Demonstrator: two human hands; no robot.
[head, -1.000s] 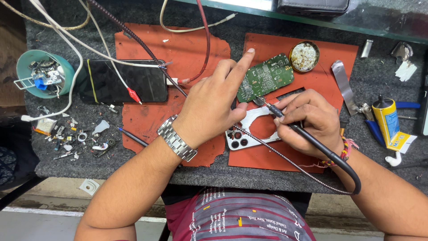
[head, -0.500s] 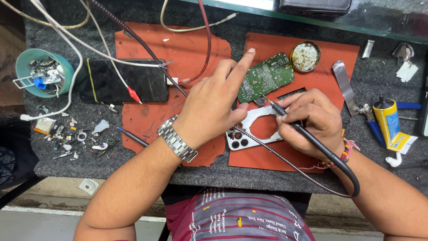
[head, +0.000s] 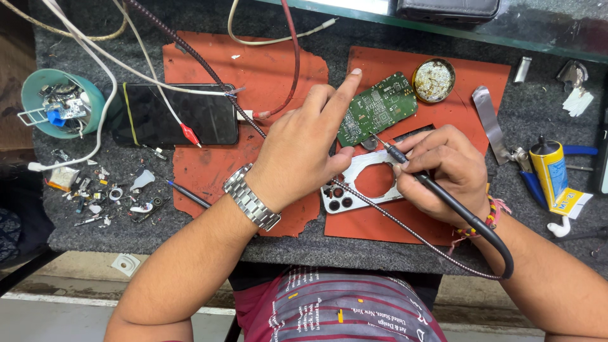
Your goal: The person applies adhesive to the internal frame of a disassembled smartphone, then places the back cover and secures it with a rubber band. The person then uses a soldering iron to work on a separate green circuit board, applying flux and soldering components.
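Right hand [head: 443,168]: closed in a pen grip around a soldering iron [head: 396,154]; the grip sits low on the barrel, judged to steady the tip.
Soldering iron: long axis laid diagonally, tip pointed to the upper left and set at the lower edge of the circuit board; its black cable [head: 481,231] is looped away to the lower right.
Left hand [head: 304,152]: nothing is gripped; the index finger is stretched to the upper right and pressed on the board's upper left corner, the other fingers curled. The board is judged to be pinned against sliding.
Circuit board [head: 378,107]: green, placed centre-right on the right orange mat [head: 405,69]; long axis tilted from lower left to upper right.
Phone back frame [head: 354,190]: silver, laid just below the board, camera holes at its lower left.
Flux tin [head: 433,80]: round, kept just beside the board's upper right corner, judged handy for the tip.
Dark phone [head: 171,117]: laid flat at left, crossed by clip leads.
Teal cup [head: 60,104]: at far left, filled with small parts.
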